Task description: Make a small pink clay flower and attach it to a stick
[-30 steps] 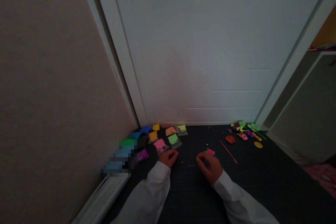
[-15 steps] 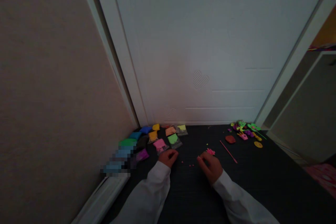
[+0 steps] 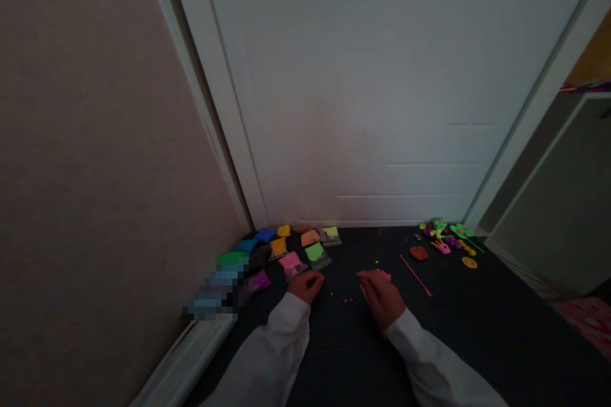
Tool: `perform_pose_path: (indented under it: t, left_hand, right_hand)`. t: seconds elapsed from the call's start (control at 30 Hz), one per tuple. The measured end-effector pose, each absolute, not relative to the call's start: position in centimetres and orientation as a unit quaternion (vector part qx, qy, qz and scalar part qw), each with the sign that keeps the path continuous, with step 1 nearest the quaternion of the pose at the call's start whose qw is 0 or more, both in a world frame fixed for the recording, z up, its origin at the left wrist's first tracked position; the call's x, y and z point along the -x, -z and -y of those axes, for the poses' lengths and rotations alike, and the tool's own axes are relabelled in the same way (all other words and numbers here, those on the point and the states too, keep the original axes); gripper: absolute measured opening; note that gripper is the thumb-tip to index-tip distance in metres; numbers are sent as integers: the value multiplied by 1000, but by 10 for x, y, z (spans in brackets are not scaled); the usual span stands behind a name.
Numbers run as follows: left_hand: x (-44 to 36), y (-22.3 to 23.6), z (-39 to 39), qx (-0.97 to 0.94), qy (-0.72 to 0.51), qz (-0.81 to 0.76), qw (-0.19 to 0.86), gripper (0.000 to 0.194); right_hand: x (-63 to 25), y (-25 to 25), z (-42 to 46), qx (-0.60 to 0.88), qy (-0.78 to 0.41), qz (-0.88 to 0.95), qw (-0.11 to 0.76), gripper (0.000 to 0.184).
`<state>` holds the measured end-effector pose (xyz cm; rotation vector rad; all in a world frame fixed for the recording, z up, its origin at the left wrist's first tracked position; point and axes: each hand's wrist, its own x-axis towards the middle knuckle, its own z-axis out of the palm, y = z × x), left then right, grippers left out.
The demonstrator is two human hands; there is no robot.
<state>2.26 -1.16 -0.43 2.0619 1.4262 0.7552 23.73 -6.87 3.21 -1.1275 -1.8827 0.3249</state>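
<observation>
On the black table (image 3: pixel 477 324), three tiny pink balls (image 3: pixel 345 301) look made but not stuck to anything, lying between the curled-up left hand (image 3: pixel 306 287) and the right hand (image 3: pixel 382 297), fingers stretched out by a pink clay piece (image 3: pixel 384 275), and I can't tell if either is pinching something.
</observation>
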Motion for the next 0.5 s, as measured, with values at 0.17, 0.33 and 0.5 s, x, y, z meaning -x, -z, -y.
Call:
perform_pose_path:
  t: [0.17, 0.33, 0.5]
  left_hand:
    - [-24, 2, 13, -755, -279, -530, 266, 22]
    - [-25, -1, 14, -754, -279, -532, 265, 22]
    - [-24, 1, 14, -757, -274, -531, 266, 23]
  right_hand:
    - [-237, -31, 70, 473, -131, 753, 439, 22]
    - [-236, -34, 72, 486, -124, 741, 446, 21]
    - [-236, -35, 73, 479, -134, 742, 450, 12]
